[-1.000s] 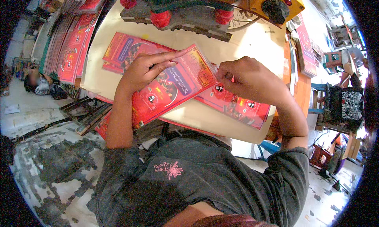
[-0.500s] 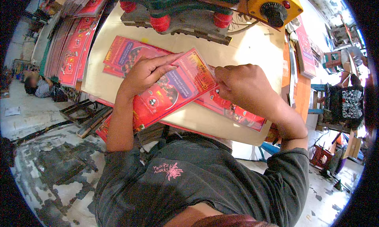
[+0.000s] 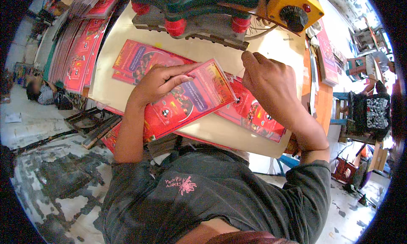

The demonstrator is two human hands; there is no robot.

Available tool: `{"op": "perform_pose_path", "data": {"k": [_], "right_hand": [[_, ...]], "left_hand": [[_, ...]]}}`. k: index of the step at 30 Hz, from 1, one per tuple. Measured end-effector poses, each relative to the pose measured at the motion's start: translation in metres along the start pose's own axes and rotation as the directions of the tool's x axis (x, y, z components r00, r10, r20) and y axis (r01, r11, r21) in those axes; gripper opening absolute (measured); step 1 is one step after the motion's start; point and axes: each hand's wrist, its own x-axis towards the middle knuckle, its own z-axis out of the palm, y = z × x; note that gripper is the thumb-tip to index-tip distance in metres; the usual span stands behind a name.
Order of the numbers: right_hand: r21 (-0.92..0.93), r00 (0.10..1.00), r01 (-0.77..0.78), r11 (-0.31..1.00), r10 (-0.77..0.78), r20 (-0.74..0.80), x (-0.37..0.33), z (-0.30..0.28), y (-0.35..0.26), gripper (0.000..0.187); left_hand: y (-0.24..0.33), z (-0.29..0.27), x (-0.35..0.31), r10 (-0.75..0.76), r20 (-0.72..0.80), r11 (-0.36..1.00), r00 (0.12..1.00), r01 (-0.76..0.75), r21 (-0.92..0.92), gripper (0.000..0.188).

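My left hand grips a long red printed card with a clear, shiny edge, thumb on top, and holds it at a slant. Just off that card's upper right corner is my right hand, raised and closed. Its fingertips are pressed together, and what they pinch, if anything, I cannot make out. Beneath both hands another red card lies slantwise on the cream board. A further matching card end shows at the upper left, partly covered by my left hand.
Across the far edge stands a green and grey machine with red round parts. A yellow control box with a black knob is beside it. Stacked red cards stand at left, more at right. People sit in the background on both sides.
My right hand has moved up and away from the held card's corner, staying closed. The held card has dipped slightly, still in my left hand.
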Motion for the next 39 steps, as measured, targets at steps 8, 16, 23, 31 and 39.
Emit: {"op": "perform_pose_path", "data": {"k": [8,16,23,31,39], "right_hand": [[0.235,0.989,-0.078,0.969,0.044,0.145,0.002,-0.007,0.027,0.018],[0.575,0.871,0.072,0.815,-0.332,0.362,-0.002,0.004,0.017,0.028],[0.566,0.886,0.086,0.82,-0.323,0.332,0.001,0.008,0.022,0.02],[0.473,0.941,0.24,0.847,-0.323,0.101,-0.002,0.019,0.022,0.017],[0.084,0.986,0.159,0.984,-0.162,0.035,0.004,0.004,0.014,0.01]], "left_hand": [[0.005,0.005,-0.001,-0.003,0.045,1.0,0.999,0.003,-0.001,0.041],[0.002,0.006,0.0,0.066,0.008,0.998,0.998,-0.066,0.025,0.039],[-0.005,0.007,-0.002,0.098,-0.002,0.995,0.995,-0.098,0.026,0.04],[-0.003,0.004,-0.003,0.038,0.045,0.996,0.998,-0.041,0.079,0.04],[-0.005,0.0,-0.004,0.091,-0.037,0.993,0.995,-0.088,0.074,0.042]]}}
